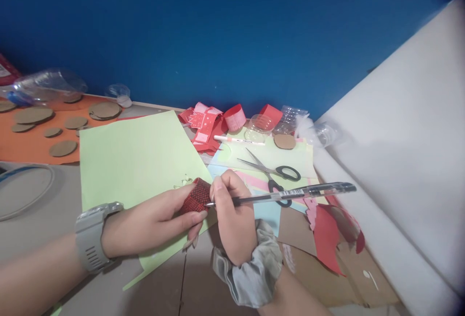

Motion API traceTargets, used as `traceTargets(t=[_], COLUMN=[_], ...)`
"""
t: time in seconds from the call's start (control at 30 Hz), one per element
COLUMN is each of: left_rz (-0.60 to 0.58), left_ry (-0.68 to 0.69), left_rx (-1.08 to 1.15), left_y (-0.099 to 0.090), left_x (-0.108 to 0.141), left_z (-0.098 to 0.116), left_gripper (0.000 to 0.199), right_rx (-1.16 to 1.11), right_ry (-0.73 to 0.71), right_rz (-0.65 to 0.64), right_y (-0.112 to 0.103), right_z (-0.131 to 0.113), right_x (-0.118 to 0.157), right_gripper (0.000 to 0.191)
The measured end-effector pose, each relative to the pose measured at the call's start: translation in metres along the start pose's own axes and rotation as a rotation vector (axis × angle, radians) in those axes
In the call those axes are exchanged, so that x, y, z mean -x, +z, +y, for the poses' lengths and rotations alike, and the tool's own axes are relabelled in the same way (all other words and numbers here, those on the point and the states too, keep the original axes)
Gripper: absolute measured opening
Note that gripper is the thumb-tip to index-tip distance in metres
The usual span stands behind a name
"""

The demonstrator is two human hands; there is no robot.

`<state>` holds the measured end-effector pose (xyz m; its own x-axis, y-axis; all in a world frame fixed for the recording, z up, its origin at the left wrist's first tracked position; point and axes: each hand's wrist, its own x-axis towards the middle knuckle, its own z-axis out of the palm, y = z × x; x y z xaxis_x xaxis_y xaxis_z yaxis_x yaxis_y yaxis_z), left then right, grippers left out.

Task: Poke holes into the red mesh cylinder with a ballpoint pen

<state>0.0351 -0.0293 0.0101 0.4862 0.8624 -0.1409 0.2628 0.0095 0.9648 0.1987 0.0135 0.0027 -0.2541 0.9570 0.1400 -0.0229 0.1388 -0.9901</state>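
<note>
My left hand (pixel 170 216), with a grey watch on its wrist, is closed on a small red-and-black patterned piece (pixel 198 196). A ballpoint pen (pixel 290 194) lies in the pinch of my right hand (pixel 232 214), its tip pointing left against the patterned piece. A grey scrunchie circles my right wrist. Beneath my left hand a light green sheet of paper (pixel 134 156) spreads out, with small cut scraps (pixel 185 180) on it. Open scissors (pixel 269 168) with black handles rest just beyond my right hand.
An orange sheet (pixel 22 146) bears several cardboard discs (pixel 62 148) at left, near a clear plastic bottle (pixel 51 86). Red and pink paper rings (pixel 235 118), a white marker (pixel 238 140) and clear plastic pieces (pixel 259 128) sit at the back. Cardboard (pixel 312 277) and red scraps (pixel 325 238) lie at right.
</note>
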Motion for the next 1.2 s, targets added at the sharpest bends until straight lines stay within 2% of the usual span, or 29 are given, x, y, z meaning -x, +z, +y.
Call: traceTargets(t=[0.57, 1.2], left_rz=[0.006, 0.019], left_ry=[-0.005, 0.021], left_rx=[-0.039, 0.056], left_y=[-0.001, 0.0007], left_x=[0.0007, -0.0015], left_z=[0.0014, -0.0014], left_gripper=[0.027, 0.026], right_rx=[0.007, -0.069], right_ry=[-0.021, -0.028], right_rz=[0.003, 0.024], right_y=[0.0003, -0.0004], right_z=[0.0011, 0.0065], right_x=[-0.0001, 0.0006], right_gripper=[0.035, 0.037])
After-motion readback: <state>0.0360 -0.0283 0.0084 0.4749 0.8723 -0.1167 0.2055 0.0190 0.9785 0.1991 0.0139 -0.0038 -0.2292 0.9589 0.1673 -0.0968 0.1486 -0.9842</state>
